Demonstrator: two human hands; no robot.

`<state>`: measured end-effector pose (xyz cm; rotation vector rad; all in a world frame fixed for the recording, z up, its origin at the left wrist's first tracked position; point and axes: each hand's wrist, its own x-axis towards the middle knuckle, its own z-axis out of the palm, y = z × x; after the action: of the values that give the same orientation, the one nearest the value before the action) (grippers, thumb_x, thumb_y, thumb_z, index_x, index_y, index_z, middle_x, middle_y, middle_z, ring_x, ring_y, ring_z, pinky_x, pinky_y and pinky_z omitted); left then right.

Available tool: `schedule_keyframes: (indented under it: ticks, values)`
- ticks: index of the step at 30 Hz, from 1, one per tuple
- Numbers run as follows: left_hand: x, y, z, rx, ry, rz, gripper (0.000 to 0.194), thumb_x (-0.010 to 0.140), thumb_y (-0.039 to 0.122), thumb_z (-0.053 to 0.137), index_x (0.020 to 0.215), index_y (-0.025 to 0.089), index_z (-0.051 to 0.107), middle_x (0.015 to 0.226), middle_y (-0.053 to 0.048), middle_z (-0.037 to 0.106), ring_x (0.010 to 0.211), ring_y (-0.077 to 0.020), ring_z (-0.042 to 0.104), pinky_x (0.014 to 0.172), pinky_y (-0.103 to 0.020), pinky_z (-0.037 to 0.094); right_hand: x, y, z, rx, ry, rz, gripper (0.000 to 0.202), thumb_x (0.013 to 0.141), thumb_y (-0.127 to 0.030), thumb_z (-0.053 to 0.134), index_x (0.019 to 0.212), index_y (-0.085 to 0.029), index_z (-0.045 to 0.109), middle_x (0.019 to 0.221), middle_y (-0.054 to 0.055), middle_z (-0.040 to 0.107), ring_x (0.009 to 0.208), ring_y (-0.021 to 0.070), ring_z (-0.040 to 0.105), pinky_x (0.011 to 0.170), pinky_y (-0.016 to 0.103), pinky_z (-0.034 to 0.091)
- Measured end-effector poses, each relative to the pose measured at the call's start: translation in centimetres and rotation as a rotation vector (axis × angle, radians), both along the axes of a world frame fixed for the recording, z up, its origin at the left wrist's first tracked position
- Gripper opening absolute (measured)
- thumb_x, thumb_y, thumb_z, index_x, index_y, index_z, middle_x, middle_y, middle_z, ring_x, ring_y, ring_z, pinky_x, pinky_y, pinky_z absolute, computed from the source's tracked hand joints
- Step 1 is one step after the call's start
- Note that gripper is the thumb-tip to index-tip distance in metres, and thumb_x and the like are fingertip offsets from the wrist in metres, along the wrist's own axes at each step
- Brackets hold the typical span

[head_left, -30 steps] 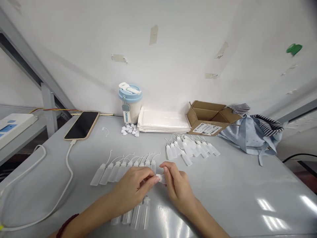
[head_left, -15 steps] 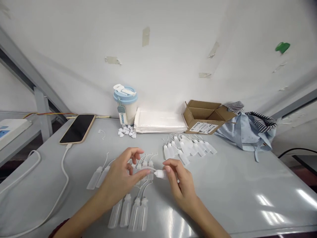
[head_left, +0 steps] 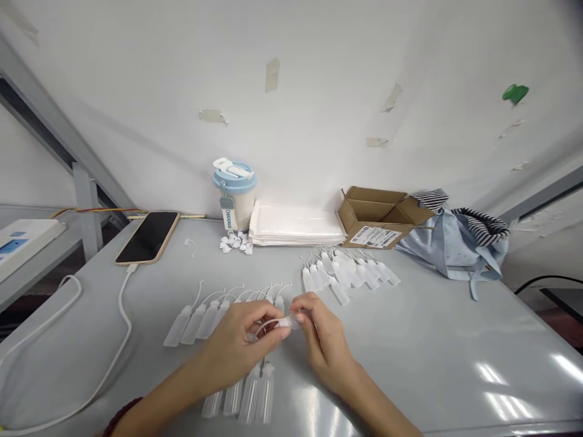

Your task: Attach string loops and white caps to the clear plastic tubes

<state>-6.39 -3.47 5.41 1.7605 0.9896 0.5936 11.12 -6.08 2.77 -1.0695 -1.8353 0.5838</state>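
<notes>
Between my hands is a small translucent plastic squeeze bottle (head_left: 288, 321) with a white top and a thin curved tube. The thumb and fingers of my left hand (head_left: 241, 340) pinch it at the white top. My right hand (head_left: 324, 340) grips the bottle's body, mostly hidden behind the fingers. Beyond my left hand lies a row of similar bottles (head_left: 197, 323) with thin tubes pointing away. Several clear bottles (head_left: 249, 397) lie nearer me, partly covered by my left hand. Another cluster of bottles (head_left: 339, 274) is spread farther off to the right.
Along the wall stand a blue-lidded cup (head_left: 237, 194), a stack of white packets (head_left: 296, 224), an open cardboard box (head_left: 373, 221) and a light blue bag (head_left: 449, 246). Small white caps (head_left: 235, 242) are heaped by the cup. A phone (head_left: 148, 238) with a charging cable (head_left: 125, 315) lies left.
My left hand has moved right and closed on the white top of the bottle. My right hand has shifted slightly left, still gripping the bottle. The view has tilted a little.
</notes>
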Motion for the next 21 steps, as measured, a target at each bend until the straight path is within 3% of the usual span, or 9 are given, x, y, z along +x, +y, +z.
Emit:
schedule_keyframes:
  ticks: [3,5,10,14,18,21]
  values:
    - [-0.1,0.1,-0.5,0.248,0.055,-0.008,0.014,0.083,0.027,0.053,0.076,0.018,0.061,0.064,0.002,0.055,0.058,-0.0117,0.048,0.056,-0.023,0.041,0.2,0.1,0.6,-0.122,0.011,0.024,0.017,0.094,-0.014,0.037,0.087,-0.02,0.052,0.079,0.002,0.054,0.071,0.0136,0.052,0.064,0.025,0.042]
    - [-0.3,0.3,-0.6,0.276,0.059,-0.017,0.012,0.084,0.026,0.053,0.078,0.018,0.061,0.065,0.002,0.056,0.057,-0.011,0.048,0.057,-0.023,0.042,0.4,0.2,0.9,-0.179,0.021,0.029,0.014,0.093,-0.015,0.041,0.088,-0.02,0.054,0.08,0.002,0.055,0.071,0.0134,0.053,0.064,0.024,0.042]
    - [-0.7,1.2,0.0,-0.031,-0.023,0.037,0.018,0.085,0.035,0.055,0.084,0.019,0.064,0.066,0.003,0.057,0.059,-0.0119,0.051,0.053,-0.021,0.045,0.8,0.2,1.1,-0.152,0.045,0.077,0.019,0.091,-0.014,0.047,0.106,-0.02,0.056,0.095,0.005,0.06,0.083,0.0155,0.057,0.07,0.026,0.046]
    - [-1.0,1.5,-0.1,-0.241,-0.07,-0.065,0.029,0.088,0.042,0.051,0.08,0.017,0.063,0.063,0.003,0.056,0.054,-0.0112,0.053,0.048,-0.02,0.045,0.7,0.1,1.0,-0.057,0.09,0.069,0.022,0.091,-0.011,0.046,0.108,-0.021,0.057,0.094,0.006,0.061,0.085,0.0165,0.058,0.072,0.028,0.047]
    - [-1.0,1.4,-0.3,-0.273,-0.093,-0.138,0.04,0.092,0.043,0.044,0.065,0.016,0.056,0.053,0.004,0.053,0.044,-0.0083,0.047,0.044,-0.019,0.039,0.6,-0.1,0.8,-0.031,0.084,0.077,0.023,0.091,-0.012,0.046,0.109,-0.02,0.058,0.09,0.005,0.059,0.08,0.0158,0.057,0.069,0.026,0.046]
    - [-0.9,1.3,-0.1,-0.131,-0.032,-0.142,0.042,0.093,0.038,0.041,0.058,0.017,0.049,0.05,0.004,0.049,0.046,-0.0085,0.045,0.046,-0.019,0.037,0.7,-0.2,0.8,-0.045,0.048,0.083,0.022,0.093,-0.016,0.044,0.109,-0.019,0.059,0.085,0.005,0.058,0.073,0.0152,0.055,0.066,0.026,0.045]
